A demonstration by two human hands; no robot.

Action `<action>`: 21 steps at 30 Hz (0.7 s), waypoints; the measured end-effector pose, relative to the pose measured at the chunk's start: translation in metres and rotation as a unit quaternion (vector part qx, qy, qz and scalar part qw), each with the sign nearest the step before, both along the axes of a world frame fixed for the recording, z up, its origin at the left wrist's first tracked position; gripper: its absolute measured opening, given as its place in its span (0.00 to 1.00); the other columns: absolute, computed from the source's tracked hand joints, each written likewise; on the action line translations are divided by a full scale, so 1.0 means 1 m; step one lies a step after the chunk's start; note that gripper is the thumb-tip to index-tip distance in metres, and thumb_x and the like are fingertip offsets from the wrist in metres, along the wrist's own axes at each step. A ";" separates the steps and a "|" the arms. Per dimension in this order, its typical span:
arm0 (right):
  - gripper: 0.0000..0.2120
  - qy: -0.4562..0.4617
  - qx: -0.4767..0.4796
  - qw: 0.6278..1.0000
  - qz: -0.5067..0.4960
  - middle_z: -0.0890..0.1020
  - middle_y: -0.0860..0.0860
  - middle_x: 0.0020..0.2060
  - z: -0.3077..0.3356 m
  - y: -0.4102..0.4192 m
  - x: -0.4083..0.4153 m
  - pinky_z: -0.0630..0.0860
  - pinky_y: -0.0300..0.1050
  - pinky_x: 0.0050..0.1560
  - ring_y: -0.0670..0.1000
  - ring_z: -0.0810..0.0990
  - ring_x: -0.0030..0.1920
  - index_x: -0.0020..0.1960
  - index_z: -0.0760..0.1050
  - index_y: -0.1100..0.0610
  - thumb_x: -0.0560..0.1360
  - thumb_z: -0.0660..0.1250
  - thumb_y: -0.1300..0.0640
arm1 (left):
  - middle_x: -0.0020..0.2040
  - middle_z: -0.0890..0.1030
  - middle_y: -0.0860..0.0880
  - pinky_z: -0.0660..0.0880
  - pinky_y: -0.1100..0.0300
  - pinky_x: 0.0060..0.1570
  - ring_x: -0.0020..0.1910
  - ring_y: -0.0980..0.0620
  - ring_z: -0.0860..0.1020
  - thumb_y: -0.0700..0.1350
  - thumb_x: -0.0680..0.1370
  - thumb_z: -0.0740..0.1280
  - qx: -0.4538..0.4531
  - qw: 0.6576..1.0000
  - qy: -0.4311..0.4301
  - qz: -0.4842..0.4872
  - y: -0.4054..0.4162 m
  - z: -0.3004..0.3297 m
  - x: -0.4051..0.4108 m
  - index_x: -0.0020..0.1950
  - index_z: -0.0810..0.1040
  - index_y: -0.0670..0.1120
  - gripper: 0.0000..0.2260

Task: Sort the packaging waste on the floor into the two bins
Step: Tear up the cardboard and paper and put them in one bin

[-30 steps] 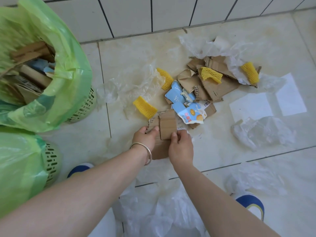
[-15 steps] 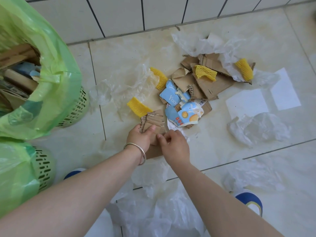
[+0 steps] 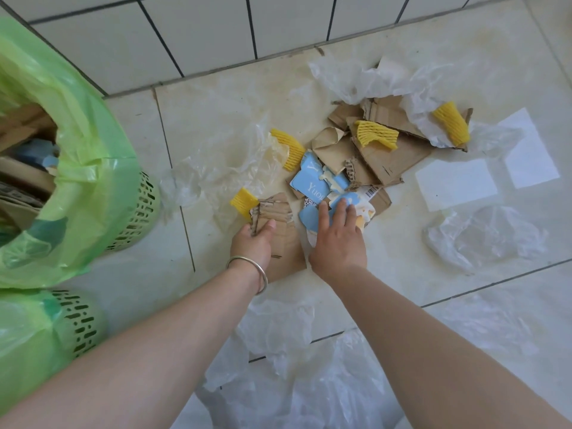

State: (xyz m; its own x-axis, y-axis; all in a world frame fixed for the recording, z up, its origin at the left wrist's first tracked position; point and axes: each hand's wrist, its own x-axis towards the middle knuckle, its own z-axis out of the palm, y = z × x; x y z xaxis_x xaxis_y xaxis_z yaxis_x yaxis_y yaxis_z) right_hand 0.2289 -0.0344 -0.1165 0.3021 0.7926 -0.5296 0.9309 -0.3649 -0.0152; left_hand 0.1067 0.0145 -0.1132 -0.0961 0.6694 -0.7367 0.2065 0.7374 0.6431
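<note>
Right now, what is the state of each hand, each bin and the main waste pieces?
left hand: holding brown cardboard pieces
right hand: flat, fingers spread on blue carton scraps
upper bin: upright, cardboard inside
lower bin: upright, contents hidden
yellow foam nets: loose on floor
clear plastic bags: crumpled

Pale tiled floor [image 3: 402, 274] meets white tiled wall [image 3: 216, 32].

Torn brown cardboard pieces [image 3: 383, 153], blue-and-white printed carton scraps [image 3: 312, 184], yellow foam net sleeves [image 3: 374, 134] and crumpled clear plastic bags [image 3: 483, 236] lie scattered on the tiled floor, right of two green-lined perforated bins, the farther bin [image 3: 136, 209] holding cardboard, the nearer bin [image 3: 77, 323] beside it.
</note>
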 end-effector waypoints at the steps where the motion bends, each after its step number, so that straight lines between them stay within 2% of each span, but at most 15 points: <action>1: 0.36 -0.010 0.002 1.000 0.009 0.45 0.65 0.75 0.000 0.000 0.000 0.64 0.52 0.70 0.66 0.47 0.75 0.76 0.39 0.59 0.77 0.57 0.54 | 0.45 0.82 0.45 0.77 0.45 0.56 0.47 0.44 0.81 0.46 0.75 0.67 -0.001 1.000 0.000 -0.003 0.002 -0.001 0.000 0.39 0.77 0.49 0.05; 4: 0.30 -0.036 -0.013 0.999 0.036 0.48 0.68 0.74 0.001 0.003 0.002 0.68 0.51 0.66 0.67 0.50 0.74 0.76 0.40 0.61 0.80 0.51 0.60 | 0.44 0.81 0.46 0.77 0.47 0.55 0.45 0.46 0.79 0.45 0.76 0.67 0.003 1.000 0.002 -0.012 0.006 -0.004 0.001 0.39 0.77 0.50 0.05; 6: 0.29 -0.068 -0.001 0.997 0.047 0.55 0.69 0.72 0.000 0.003 0.004 0.73 0.50 0.60 0.67 0.59 0.72 0.76 0.48 0.62 0.79 0.55 0.60 | 0.44 0.81 0.46 0.76 0.49 0.54 0.45 0.46 0.79 0.45 0.76 0.67 0.006 1.000 0.002 -0.015 0.009 -0.005 0.001 0.39 0.76 0.50 0.06; 8: 0.28 -0.096 0.022 0.994 0.054 0.72 0.67 0.64 -0.001 0.003 0.007 0.79 0.48 0.47 0.64 0.75 0.61 0.70 0.67 0.61 0.71 0.67 0.58 | 0.44 0.80 0.46 0.76 0.53 0.52 0.44 0.47 0.78 0.44 0.76 0.67 0.009 1.000 0.008 -0.023 0.010 -0.006 0.000 0.38 0.76 0.50 0.06; 9: 0.27 -0.105 0.013 0.992 0.070 0.78 0.64 0.59 -0.003 0.002 0.009 0.79 0.46 0.40 0.62 0.80 0.54 0.65 0.74 0.59 0.66 0.71 0.57 | 0.43 0.80 0.47 0.75 0.54 0.51 0.44 0.47 0.78 0.45 0.76 0.66 0.012 0.999 0.011 -0.031 0.010 -0.007 -0.002 0.38 0.76 0.50 0.06; 12: 0.23 -0.107 0.048 0.991 0.069 0.83 0.59 0.44 0.000 0.007 0.020 0.70 0.41 0.25 0.58 0.80 0.36 0.52 0.82 0.58 0.57 0.76 0.60 | 0.43 0.80 0.48 0.73 0.57 0.49 0.44 0.48 0.78 0.45 0.76 0.66 0.015 0.999 0.015 -0.044 0.012 -0.009 -0.004 0.41 0.77 0.50 0.04; 13: 0.22 -0.103 0.064 0.991 0.063 0.81 0.59 0.42 0.006 0.011 0.021 0.66 0.41 0.25 0.58 0.79 0.36 0.51 0.81 0.58 0.57 0.76 0.61 | 0.43 0.80 0.48 0.73 0.57 0.50 0.44 0.48 0.78 0.45 0.76 0.66 0.016 0.999 0.016 -0.046 0.013 -0.008 -0.005 0.43 0.77 0.50 0.03; 14: 0.20 -0.081 0.061 0.993 0.062 0.80 0.58 0.45 0.011 0.013 0.022 0.64 0.42 0.27 0.59 0.78 0.41 0.54 0.79 0.58 0.62 0.73 0.62 | 0.44 0.80 0.47 0.72 0.57 0.50 0.44 0.48 0.77 0.45 0.76 0.66 0.019 0.999 0.017 -0.047 0.014 -0.008 -0.006 0.45 0.77 0.49 0.02; 16: 0.19 -0.043 0.094 0.994 0.020 0.76 0.55 0.56 0.009 0.015 0.027 0.64 0.44 0.36 0.58 0.74 0.55 0.64 0.71 0.54 0.74 0.61 0.63 | 0.44 0.80 0.47 0.72 0.57 0.48 0.44 0.48 0.77 0.45 0.76 0.66 0.027 0.999 0.014 -0.045 0.015 -0.007 -0.006 0.48 0.77 0.47 0.03; 17: 0.19 -0.024 0.103 0.994 -0.010 0.76 0.52 0.57 0.011 0.016 0.029 0.64 0.44 0.38 0.57 0.73 0.57 0.65 0.69 0.52 0.76 0.57 0.63 | 0.42 0.80 0.49 0.72 0.58 0.44 0.43 0.49 0.76 0.45 0.76 0.66 0.030 0.999 0.011 -0.044 0.016 -0.004 -0.005 0.47 0.77 0.47 0.02; 19: 0.16 -0.017 0.143 0.986 -0.081 0.79 0.51 0.54 0.025 0.021 0.032 0.64 0.42 0.38 0.56 0.75 0.55 0.63 0.72 0.49 0.77 0.58 0.60 | 0.39 0.78 0.51 0.71 0.61 0.40 0.41 0.50 0.75 0.44 0.76 0.66 0.032 0.999 0.003 -0.040 0.019 0.003 -0.002 0.44 0.77 0.48 0.02; 21: 0.16 0.000 0.183 0.973 -0.142 0.81 0.54 0.49 0.047 0.029 0.036 0.63 0.43 0.38 0.58 0.78 0.50 0.64 0.73 0.49 0.78 0.58 0.60 | 0.41 0.79 0.48 0.72 0.59 0.43 0.42 0.49 0.76 0.44 0.76 0.67 0.031 0.999 -0.011 -0.028 0.023 0.010 -0.001 0.41 0.77 0.49 0.04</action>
